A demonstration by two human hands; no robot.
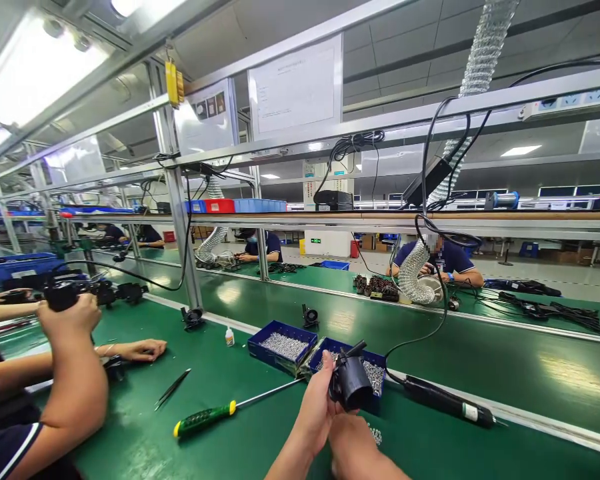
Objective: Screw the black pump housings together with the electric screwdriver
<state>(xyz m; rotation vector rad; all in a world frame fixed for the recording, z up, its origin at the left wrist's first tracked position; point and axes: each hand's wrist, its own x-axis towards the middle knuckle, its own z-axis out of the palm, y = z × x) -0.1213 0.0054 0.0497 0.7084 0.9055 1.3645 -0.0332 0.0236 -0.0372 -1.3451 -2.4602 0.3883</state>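
My left hand (316, 405) is wrapped round a black cylindrical plastic part (351, 385) and holds it up over the green bench, just in front of a blue tray of screws (373, 373). My right hand (354, 445) sits right below the part with its back toward me. Its fingers are curled out of sight, so I cannot see whether it holds anything. A few loose screws (376, 435) lie beside it.
A green-handled screwdriver (205, 419) and tweezers (173, 388) lie to the left. A second blue screw tray (283, 347), a small glue bottle (229, 337) and a corded electric screwdriver (447, 402) are nearby. A co-worker's arms (75, 373) reach in at left, holding a black device (63, 294). Other people work across the belt.
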